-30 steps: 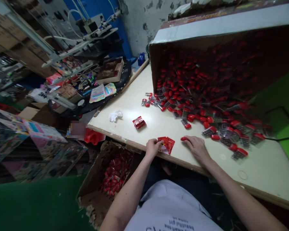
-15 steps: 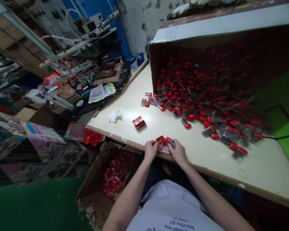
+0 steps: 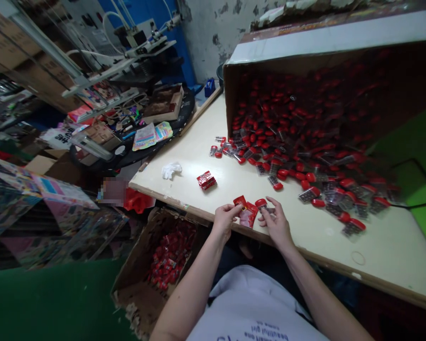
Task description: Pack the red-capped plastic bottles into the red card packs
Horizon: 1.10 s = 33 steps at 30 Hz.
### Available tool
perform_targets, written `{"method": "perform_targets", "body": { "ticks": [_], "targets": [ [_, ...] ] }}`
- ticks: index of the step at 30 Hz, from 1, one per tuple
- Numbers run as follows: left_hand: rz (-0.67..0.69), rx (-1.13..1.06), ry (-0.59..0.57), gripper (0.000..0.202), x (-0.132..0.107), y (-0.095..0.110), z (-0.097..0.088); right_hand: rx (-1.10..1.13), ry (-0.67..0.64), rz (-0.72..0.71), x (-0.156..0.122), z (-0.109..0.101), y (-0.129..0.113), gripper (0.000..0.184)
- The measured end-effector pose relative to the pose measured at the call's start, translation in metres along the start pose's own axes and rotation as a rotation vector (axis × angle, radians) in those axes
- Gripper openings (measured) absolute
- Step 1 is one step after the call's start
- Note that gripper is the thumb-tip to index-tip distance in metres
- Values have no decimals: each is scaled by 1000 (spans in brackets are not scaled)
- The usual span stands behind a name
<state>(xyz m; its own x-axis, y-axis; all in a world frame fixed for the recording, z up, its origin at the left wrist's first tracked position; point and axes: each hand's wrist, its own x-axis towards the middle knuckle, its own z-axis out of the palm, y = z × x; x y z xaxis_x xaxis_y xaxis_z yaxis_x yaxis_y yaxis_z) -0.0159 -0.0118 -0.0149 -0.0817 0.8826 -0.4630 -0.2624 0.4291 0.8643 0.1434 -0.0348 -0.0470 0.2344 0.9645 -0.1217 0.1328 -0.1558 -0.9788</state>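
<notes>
At the near edge of the cream table [image 3: 199, 156], my left hand [image 3: 224, 219] pinches a small red packet [image 3: 247, 213]. My right hand [image 3: 276, 222] is just right of it, its fingertips closed on a small red-capped clear piece [image 3: 261, 204] beside the packet's open side. A heap of the same red-capped pieces [image 3: 298, 161] spills across the table from a big cardboard box [image 3: 305, 71] lying on its side. Another red packet [image 3: 206, 180] lies alone on the table, farther left.
Below the table edge stands an open carton [image 3: 152, 265] holding several red packets. A crumpled white scrap [image 3: 171, 169] lies near the table's left corner. A cluttered dark round stand [image 3: 142, 128] and a machine [image 3: 142, 42] fill the left. A green surface [image 3: 422, 189] lies at right.
My right hand took a red-capped piece from the table, brought it to the packet in my left hand, and now has drawn slightly right of it.
</notes>
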Motion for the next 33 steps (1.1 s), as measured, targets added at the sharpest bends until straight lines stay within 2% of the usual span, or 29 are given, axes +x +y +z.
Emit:
{"method": "perform_targets", "body": {
  "ticks": [4,8,10,14,18,22,26,30,33],
  "targets": [
    [-26,-25,-123,31,-15,9,5,51,-160,-41,5,-5,-19,34],
    [-14,25,-195,30,-24,13,6,177,-279,48,9,-4,-30,33],
    [0,49,-205,30,-26,12,7,181,-318,35,10,-4,-34,32],
    [5,43,-200,29,-26,7,10,9,-221,-112,10,-1,-36,27],
    [-35,-16,-258,35,-25,-2,17,-80,-179,-177,10,3,-34,26],
    [-91,-87,-186,34,-21,-5,24,-33,-186,-134,11,0,-33,31],
    [-200,-259,-71,36,-12,0,25,73,-145,-64,8,-13,-34,35],
    [-275,-387,25,31,-3,6,25,96,-86,-85,-10,-21,-40,42],
    [-306,-473,82,27,-1,11,29,137,-104,-75,-31,-15,-45,50]
  ]
}}
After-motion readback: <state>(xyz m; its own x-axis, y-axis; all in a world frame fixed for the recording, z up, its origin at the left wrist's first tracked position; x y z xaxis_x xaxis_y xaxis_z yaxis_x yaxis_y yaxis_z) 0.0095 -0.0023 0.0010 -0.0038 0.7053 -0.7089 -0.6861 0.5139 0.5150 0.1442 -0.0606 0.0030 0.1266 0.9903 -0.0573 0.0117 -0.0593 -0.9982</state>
